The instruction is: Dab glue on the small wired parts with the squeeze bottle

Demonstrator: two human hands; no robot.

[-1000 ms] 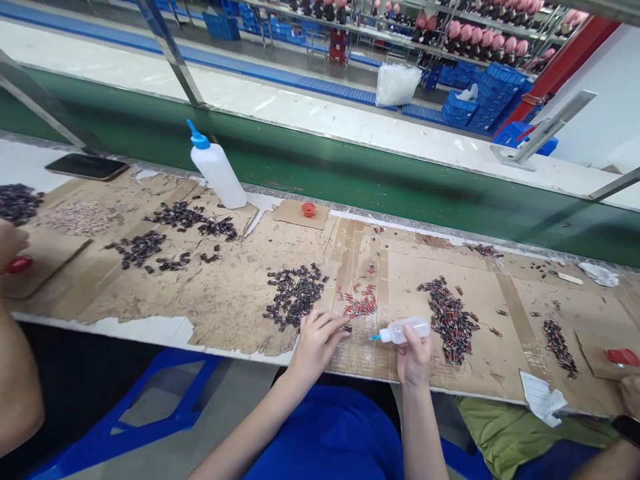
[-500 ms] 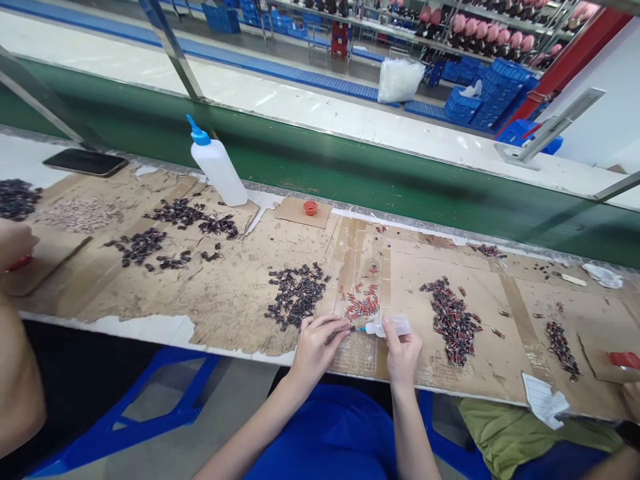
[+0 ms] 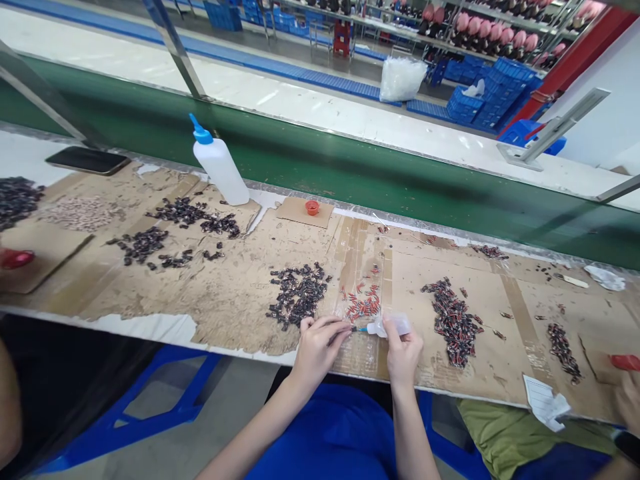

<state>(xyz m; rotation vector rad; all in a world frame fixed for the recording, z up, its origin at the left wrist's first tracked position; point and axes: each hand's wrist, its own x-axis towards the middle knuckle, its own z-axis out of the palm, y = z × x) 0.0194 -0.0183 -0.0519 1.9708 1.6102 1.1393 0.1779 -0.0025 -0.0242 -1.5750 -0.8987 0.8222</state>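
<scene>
My right hand point(image 3: 405, 353) is closed round a small clear squeeze bottle point(image 3: 395, 325) lying nearly level. Its thin blue tip points left, at the fingers of my left hand point(image 3: 323, 343). Those fingers pinch a small dark part point(image 3: 354, 328), which the bottle's tip touches or almost touches; its details are too small to make out. Just beyond my hands lies a scatter of small red parts point(image 3: 365, 305). A pile of black parts point(image 3: 299, 293) is left of them, and a heap of mixed black and red pieces point(image 3: 454, 323) is to the right.
A large white bottle with a blue nozzle point(image 3: 220, 167) stands behind on the cardboard point(image 3: 240, 280). Nearby is a small red cup point(image 3: 312, 208). A phone point(image 3: 87, 161) lies at far left. Another person's hand point(image 3: 629, 400) is at the right edge. A green belt point(image 3: 320, 160) runs behind.
My hands, bottle and pinched part hold almost the same pose. At the left edge, another person's hand has withdrawn from the red object there. The view has shifted very slightly.
</scene>
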